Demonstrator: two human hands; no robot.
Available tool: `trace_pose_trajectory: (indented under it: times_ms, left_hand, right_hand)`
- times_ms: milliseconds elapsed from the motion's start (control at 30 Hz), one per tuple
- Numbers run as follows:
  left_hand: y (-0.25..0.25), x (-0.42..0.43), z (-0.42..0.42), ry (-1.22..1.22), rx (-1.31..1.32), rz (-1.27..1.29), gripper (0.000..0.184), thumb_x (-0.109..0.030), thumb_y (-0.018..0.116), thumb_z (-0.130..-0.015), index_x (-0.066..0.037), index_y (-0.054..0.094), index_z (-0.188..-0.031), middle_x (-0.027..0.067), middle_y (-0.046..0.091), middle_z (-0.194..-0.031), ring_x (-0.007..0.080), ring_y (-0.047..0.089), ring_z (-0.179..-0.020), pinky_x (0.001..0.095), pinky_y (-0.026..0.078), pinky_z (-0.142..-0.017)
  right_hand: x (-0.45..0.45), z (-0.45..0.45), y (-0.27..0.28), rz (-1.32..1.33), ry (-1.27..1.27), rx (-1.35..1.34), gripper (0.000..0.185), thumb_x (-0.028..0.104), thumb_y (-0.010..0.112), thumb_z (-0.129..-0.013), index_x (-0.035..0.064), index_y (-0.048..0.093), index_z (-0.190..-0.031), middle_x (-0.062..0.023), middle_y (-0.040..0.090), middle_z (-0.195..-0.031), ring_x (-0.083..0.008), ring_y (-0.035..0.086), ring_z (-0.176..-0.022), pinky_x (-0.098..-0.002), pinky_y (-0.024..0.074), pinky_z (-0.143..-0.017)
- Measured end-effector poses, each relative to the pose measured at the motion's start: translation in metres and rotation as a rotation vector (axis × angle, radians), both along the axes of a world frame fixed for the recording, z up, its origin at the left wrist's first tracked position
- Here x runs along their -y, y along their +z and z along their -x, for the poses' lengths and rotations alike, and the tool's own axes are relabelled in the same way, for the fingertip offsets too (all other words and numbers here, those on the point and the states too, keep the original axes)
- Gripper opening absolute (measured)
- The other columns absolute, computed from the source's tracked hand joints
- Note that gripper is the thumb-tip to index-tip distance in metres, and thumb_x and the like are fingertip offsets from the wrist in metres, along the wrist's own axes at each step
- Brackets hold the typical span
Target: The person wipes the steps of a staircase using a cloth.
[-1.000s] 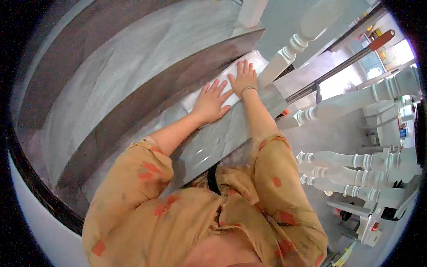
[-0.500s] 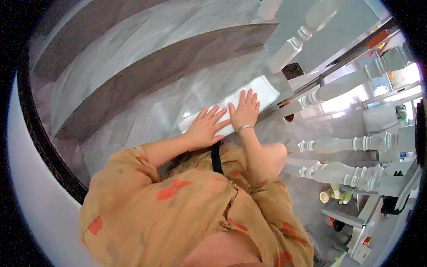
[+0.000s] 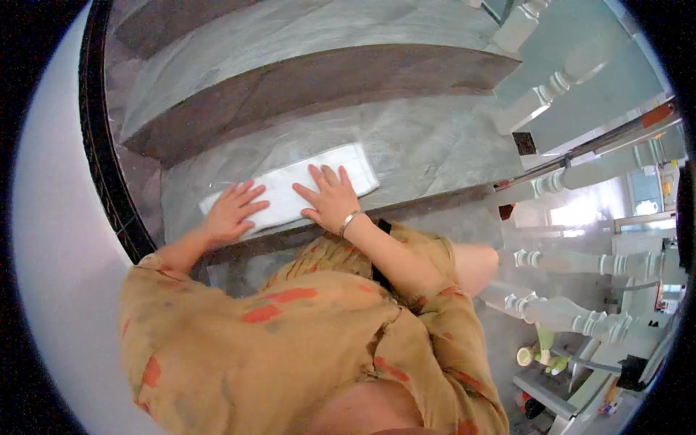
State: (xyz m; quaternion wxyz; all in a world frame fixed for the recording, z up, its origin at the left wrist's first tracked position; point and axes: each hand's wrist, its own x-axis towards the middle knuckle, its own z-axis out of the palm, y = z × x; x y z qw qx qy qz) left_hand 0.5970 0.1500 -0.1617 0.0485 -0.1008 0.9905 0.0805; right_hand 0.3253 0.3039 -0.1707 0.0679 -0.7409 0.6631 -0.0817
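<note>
A folded white cloth (image 3: 283, 187) lies flat on the grey stair tread (image 3: 442, 138), close to its front edge. My left hand (image 3: 233, 212) rests on the cloth's left end, fingers spread. Toward the right part of the cloth, my right hand (image 3: 332, 199) presses down with its fingers apart; a bracelet (image 3: 349, 222) circles that wrist. Both palms face down and hide parts of the cloth.
Higher steps with a dark curved riser (image 3: 326, 80) rise ahead. White balusters (image 3: 551, 94) line the right side, with a lower room beyond. At left, a black skirting strip (image 3: 109, 145) runs along the white wall (image 3: 61, 239).
Both hands and the white cloth have slid left along the tread, from near the balusters toward the wall. My hands are farther apart, and the camera view has shifted.
</note>
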Motion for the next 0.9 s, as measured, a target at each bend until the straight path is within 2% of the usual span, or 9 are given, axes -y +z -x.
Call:
trace_pose_trajectory:
  times_ms: [100, 133, 267, 367, 467, 633, 700, 767, 900]
  left_hand:
    - [0.009, 0.025, 0.006, 0.013, 0.06, -0.011, 0.057, -0.03, 0.059, -0.083, -0.021, 0.049, -0.139, 0.0068, 0.031, -0.155, 0.0334, 0.024, -0.144, 0.0548, 0.019, -0.115]
    - [0.011, 0.034, 0.011, 0.018, 0.062, -0.02, 0.057, -0.027, 0.057, -0.084, -0.019, 0.048, -0.139, 0.0081, 0.031, -0.155, 0.0335, 0.024, -0.144, 0.0538, 0.018, -0.115]
    - [0.011, 0.071, 0.043, 0.045, 0.036, 0.009, 0.057, -0.026, 0.056, -0.085, -0.019, 0.045, -0.141, 0.0086, 0.03, -0.155, 0.0339, 0.024, -0.144, 0.053, 0.019, -0.115]
    - [0.011, 0.089, 0.079, 0.03, -0.032, 0.015, 0.056, -0.027, 0.054, -0.087, -0.018, 0.045, -0.142, 0.0085, 0.029, -0.156, 0.0343, 0.025, -0.143, 0.0532, 0.02, -0.114]
    - [0.011, 0.098, 0.126, -0.023, -0.092, -0.002, 0.055, -0.028, 0.053, -0.089, -0.019, 0.044, -0.143, 0.0094, 0.03, -0.155, 0.0357, 0.027, -0.142, 0.0538, 0.022, -0.113]
    - [-0.007, 0.082, 0.223, -0.143, -0.156, -0.02, 0.054, -0.029, 0.053, -0.091, -0.02, 0.042, -0.143, 0.0107, 0.031, -0.154, 0.037, 0.028, -0.141, 0.0531, 0.023, -0.113]
    - [-0.014, 0.07, 0.274, -0.167, -0.224, -0.003, 0.054, -0.031, 0.053, -0.092, -0.021, 0.042, -0.143, 0.0109, 0.032, -0.154, 0.0366, 0.028, -0.141, 0.0516, 0.024, -0.114]
    - [-0.027, 0.062, 0.323, -0.239, -0.3, -0.02, 0.055, -0.03, 0.053, -0.09, -0.021, 0.042, -0.144, 0.0099, 0.03, -0.155, 0.0369, 0.028, -0.141, 0.0552, 0.024, -0.113]
    - [-0.035, 0.033, 0.399, -0.325, -0.37, 0.018, 0.056, -0.035, 0.054, -0.091, -0.025, 0.041, -0.145, 0.0086, 0.031, -0.155, 0.0347, 0.028, -0.142, 0.0548, 0.023, -0.114]
  right_hand:
    - [0.026, 0.011, -0.009, 0.092, 0.074, 0.033, 0.059, 0.056, 0.051, -0.09, 0.0319, 0.042, -0.143, -0.0112, 0.03, -0.153, -0.0339, 0.023, -0.142, -0.0536, 0.0197, -0.114]
    - [0.034, 0.016, -0.012, 0.117, 0.05, 0.054, 0.058, 0.056, 0.052, -0.09, 0.0322, 0.043, -0.142, -0.0075, 0.03, -0.154, -0.0312, 0.023, -0.143, -0.051, 0.0183, -0.116]
    - [0.073, 0.045, -0.007, 0.098, -0.015, 0.062, 0.056, 0.054, 0.051, -0.091, 0.032, 0.044, -0.142, -0.0031, 0.032, -0.154, -0.0267, 0.024, -0.143, -0.0485, 0.0184, -0.117]
    - [0.1, 0.081, -0.012, 0.109, -0.06, 0.013, 0.058, 0.057, 0.05, -0.09, 0.0333, 0.044, -0.142, -0.0037, 0.033, -0.154, -0.0268, 0.026, -0.143, -0.0505, 0.0201, -0.116]
    - [0.109, 0.13, -0.01, 0.101, -0.085, -0.033, 0.053, 0.053, 0.047, -0.092, 0.032, 0.046, -0.14, -0.0042, 0.036, -0.152, -0.027, 0.031, -0.141, -0.0522, 0.0242, -0.113]
    - [0.076, 0.224, -0.018, 0.089, -0.187, -0.123, 0.05, 0.05, 0.046, -0.094, 0.0303, 0.046, -0.14, -0.0001, 0.035, -0.153, -0.0257, 0.031, -0.141, -0.0539, 0.027, -0.112]
    - [0.05, 0.258, -0.023, 0.084, -0.303, -0.173, 0.05, 0.049, 0.046, -0.094, 0.0311, 0.044, -0.141, 0.0006, 0.034, -0.153, -0.0251, 0.03, -0.142, -0.0546, 0.026, -0.112]
    - [0.022, 0.287, -0.024, 0.084, -0.422, -0.172, 0.05, 0.047, 0.048, -0.094, 0.0324, 0.043, -0.141, 0.0005, 0.034, -0.153, -0.0254, 0.03, -0.142, -0.0551, 0.0257, -0.112]
    - [-0.041, 0.326, -0.034, 0.135, -0.58, -0.163, 0.05, 0.044, 0.049, -0.094, 0.0338, 0.041, -0.143, -0.0001, 0.033, -0.153, -0.0265, 0.03, -0.141, -0.0563, 0.0259, -0.112]
